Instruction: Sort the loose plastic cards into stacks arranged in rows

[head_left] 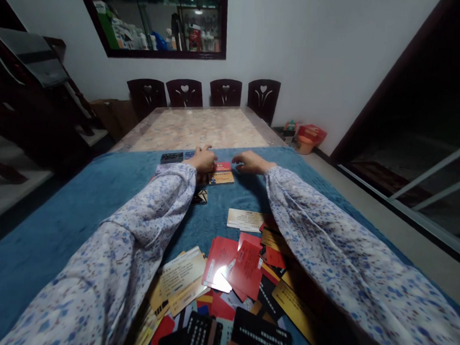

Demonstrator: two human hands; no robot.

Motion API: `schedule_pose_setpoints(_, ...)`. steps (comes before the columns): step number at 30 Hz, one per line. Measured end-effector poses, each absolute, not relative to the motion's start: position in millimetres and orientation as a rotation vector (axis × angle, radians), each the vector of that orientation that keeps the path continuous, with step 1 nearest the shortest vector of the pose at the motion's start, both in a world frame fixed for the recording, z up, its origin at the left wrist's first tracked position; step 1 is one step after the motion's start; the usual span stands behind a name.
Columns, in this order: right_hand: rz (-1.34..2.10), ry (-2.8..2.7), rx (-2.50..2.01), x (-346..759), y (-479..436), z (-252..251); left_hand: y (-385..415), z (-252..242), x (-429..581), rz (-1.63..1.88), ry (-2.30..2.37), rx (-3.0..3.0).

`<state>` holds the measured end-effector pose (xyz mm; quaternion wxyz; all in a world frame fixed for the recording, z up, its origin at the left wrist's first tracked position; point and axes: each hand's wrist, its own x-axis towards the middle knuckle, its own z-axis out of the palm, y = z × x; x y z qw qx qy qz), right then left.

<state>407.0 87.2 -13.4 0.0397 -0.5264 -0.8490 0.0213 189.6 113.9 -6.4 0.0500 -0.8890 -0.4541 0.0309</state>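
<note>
Across the blue cloth, my left hand (202,161) lies over the row of cards with its fingers apart, just left of a red card (222,165). To the right of that same card is my right hand (250,162), fingers loosely bent and apart, with no card visible in it. A yellow card (222,179) lies directly in front of the red one. Dark cards (171,158) sit at the row's left end, and a black patterned card (200,197) shows partly below my left wrist. My left hand and sleeve hide some of the row.
Nearer me is a loose heap of overlapping cards, with red cards (247,267), cream cards (183,274) and black cards (261,335). A white card stack (245,219) lies beyond it. The blue cloth (106,195) covers the near part of the table (194,125); several chairs stand behind.
</note>
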Motion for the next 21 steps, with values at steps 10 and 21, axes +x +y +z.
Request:
schedule_pose_setpoints(10,0.002,-2.579,-1.585,428.9,43.7,0.4,74.1,-0.1,189.9,-0.037,-1.259,-2.772)
schedule_pose_setpoints(21,-0.068,-2.574,-1.566,444.4,-28.2,-6.9,-1.0,-18.6,194.3,-0.146,-1.029,-2.869)
